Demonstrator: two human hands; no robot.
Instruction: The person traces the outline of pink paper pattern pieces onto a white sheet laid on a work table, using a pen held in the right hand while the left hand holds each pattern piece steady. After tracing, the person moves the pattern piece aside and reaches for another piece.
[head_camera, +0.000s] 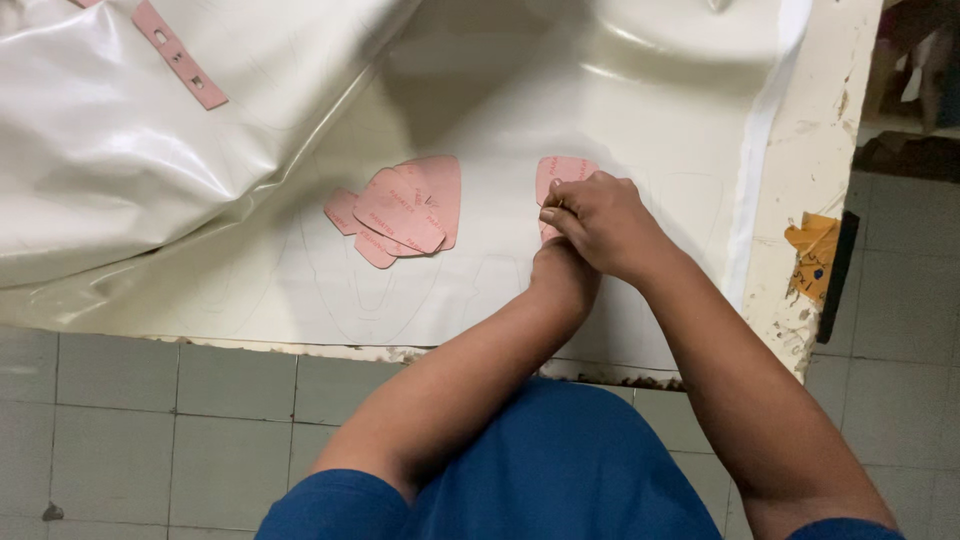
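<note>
My right hand (600, 222) is closed, its fingertips pinched on what looks like a thin pen at the edge of a pink shield-shaped template (562, 170). The template lies flat on a glossy white sheet (500, 100). My left hand (562, 272) reaches in under the right hand; only its wrist shows, and its fingers are hidden, seemingly on the template's lower part. Faint traced outlines mark the sheet around both hands.
A pile of several overlapping pink templates (405, 208) lies on the sheet left of my hands. A pink strip with holes (180, 55) rests on the folded-up sheet at the upper left. The worn table edge (810, 150) runs at the right, with an orange scrap (815, 250). Grey floor tiles (150, 420) lie below.
</note>
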